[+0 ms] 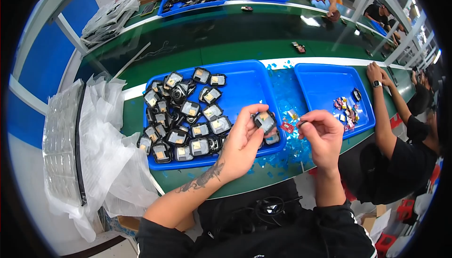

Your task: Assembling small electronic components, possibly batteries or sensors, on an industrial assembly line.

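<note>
Black part (265, 120), centre frame, sits clamped in the left hand (242, 142) fingertips above the blue tray (245, 81) edge. Just right of it, the right hand (322, 135) pinches something small, too tiny to tell. This looks like a peel or fit step; next likely needs both hands meeting precisely.

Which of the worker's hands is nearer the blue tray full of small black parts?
Left. The left hand hangs over the near right corner of the blue tray, holding a small black part. The right hand is past the tray's right edge, over blue film scraps.
</note>
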`<action>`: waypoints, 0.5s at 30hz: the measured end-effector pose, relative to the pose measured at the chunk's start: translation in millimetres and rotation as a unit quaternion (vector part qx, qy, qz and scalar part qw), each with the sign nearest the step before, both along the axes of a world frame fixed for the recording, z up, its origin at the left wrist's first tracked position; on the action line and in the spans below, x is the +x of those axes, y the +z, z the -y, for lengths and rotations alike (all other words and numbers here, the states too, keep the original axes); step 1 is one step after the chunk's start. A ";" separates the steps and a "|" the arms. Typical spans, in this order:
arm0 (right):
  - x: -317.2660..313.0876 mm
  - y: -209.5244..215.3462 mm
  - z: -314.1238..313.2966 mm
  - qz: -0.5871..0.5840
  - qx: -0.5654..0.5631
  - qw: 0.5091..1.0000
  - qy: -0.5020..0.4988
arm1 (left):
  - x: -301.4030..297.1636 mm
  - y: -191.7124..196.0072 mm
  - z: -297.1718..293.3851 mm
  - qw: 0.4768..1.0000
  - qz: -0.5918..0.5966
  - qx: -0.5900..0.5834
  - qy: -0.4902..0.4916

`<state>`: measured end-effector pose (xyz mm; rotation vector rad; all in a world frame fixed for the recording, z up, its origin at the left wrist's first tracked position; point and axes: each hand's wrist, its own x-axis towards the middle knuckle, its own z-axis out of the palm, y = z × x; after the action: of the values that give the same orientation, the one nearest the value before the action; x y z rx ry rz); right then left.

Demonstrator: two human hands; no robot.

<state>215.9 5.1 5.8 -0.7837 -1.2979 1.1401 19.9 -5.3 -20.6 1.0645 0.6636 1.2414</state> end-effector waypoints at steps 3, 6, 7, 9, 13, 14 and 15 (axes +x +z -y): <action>-14.0 10.9 3.4 0.205 0.034 0.978 -0.013 | -0.2 9.8 1.8 0.999 -0.035 -0.003 0.000; -28.2 16.5 2.3 0.299 0.095 0.950 -0.013 | 2.3 10.4 5.7 1.000 -0.018 -0.005 0.004; -30.8 19.9 2.3 0.299 0.094 0.950 -0.015 | 1.8 9.4 5.9 1.000 -0.013 0.013 0.002; -33.4 25.8 1.9 0.325 0.066 0.943 -0.039 | -2.0 9.1 4.1 0.999 -0.039 0.025 -0.012; -31.3 27.1 0.0 0.337 0.116 0.933 -0.044 | -2.3 9.0 2.4 0.997 -0.055 0.045 -0.030; -30.5 27.2 0.1 0.342 0.122 0.931 -0.043 | -2.3 9.2 2.6 0.997 -0.055 0.044 -0.031; -29.9 27.0 -0.1 0.346 0.128 0.928 -0.041 | -2.5 9.5 3.0 0.997 -0.051 0.038 -0.036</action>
<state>186.0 5.2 32.8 -1.0804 -1.9290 0.6089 17.4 -8.3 -11.1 1.2107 0.6559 1.1637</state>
